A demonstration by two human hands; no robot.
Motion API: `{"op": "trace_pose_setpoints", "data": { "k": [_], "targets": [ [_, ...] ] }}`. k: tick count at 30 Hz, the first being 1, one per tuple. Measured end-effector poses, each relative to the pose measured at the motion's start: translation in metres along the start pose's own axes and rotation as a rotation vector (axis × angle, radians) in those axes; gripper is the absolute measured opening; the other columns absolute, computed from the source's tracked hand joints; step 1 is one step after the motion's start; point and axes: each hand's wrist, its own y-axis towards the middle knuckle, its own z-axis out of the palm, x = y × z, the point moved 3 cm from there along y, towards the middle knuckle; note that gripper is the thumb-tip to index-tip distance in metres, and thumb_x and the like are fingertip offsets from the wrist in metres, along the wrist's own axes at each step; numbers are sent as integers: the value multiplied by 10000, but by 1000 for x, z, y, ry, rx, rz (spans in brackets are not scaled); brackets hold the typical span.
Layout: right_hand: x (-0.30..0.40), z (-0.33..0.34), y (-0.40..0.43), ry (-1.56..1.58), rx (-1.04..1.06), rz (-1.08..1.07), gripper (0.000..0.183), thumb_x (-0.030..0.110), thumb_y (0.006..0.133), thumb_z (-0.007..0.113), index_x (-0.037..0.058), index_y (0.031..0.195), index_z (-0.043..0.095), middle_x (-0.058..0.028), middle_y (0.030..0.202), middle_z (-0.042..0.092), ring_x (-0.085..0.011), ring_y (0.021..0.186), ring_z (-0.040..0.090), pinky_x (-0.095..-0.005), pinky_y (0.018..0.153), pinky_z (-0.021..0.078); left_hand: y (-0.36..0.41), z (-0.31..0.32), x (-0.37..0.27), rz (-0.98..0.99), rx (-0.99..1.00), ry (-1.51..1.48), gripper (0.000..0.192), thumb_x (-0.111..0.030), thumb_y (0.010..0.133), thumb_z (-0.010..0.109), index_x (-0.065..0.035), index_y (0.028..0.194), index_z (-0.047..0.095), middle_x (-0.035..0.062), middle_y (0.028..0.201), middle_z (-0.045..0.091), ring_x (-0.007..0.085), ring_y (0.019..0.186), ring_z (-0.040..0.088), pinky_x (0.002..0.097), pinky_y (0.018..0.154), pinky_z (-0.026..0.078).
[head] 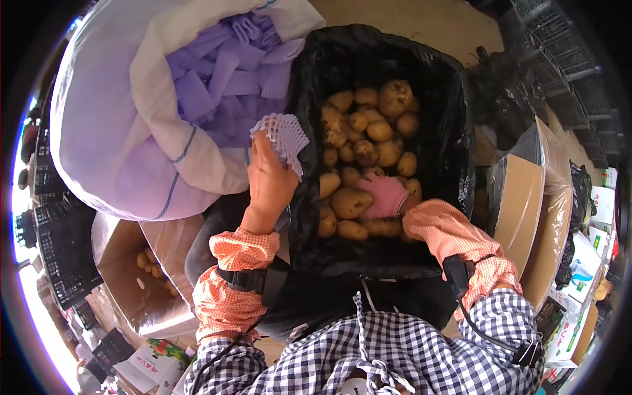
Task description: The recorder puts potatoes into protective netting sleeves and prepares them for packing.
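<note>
A purple foam mesh sleeve (282,137) is pinched in my bare left hand (270,175), between a large white woven sack (153,94) and a bin lined with black plastic (447,133). More purple foam sleeves (237,81) fill the sack's mouth. My right hand (385,196), in a pink glove, reaches down among the potatoes (380,131) inside the bin. One large potato (350,203) lies just left of the glove. The fingers of that hand are partly hidden among the potatoes, so whether they grip one cannot be told.
A cardboard box (133,276) at lower left holds potatoes. On the right stand plastic-lined cardboard boxes (518,202), with black plastic crates (558,44) above them. More black crates (66,247) are stacked at the left. Printed cartons (153,365) lie at the lower left.
</note>
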Motion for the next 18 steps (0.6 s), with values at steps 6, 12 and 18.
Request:
{"op": "trace_pose_setpoints", "data": {
  "k": [6,12,18],
  "targets": [
    [19,3,-1,-201,-237,-60,745,393,602,744,177,1271,496,-138,1133,537,-317,937,600,-434,795,495,-4,5,-6,51,46,-71,599,67,666,587,51,1205,324,304,1100,508,505,999,512,497,852,443],
    [0,-36,-42,801,-221,239,739,333,625,799,12,1226,512,-131,1139,619,-267,1043,595,-345,905,470,-3,2,-14,34,62,60,583,43,677,596,-12,1205,355,266,1135,497,497,950,543,497,764,479],
    [74,-66,-78,2038,-194,-671,815,297,661,803,-55,1300,439,-103,1231,560,-199,1132,533,-320,992,407,-16,36,-41,271,192,-128,576,-69,732,639,-53,1268,430,214,1215,530,398,945,602,441,766,514]
  ]
}}
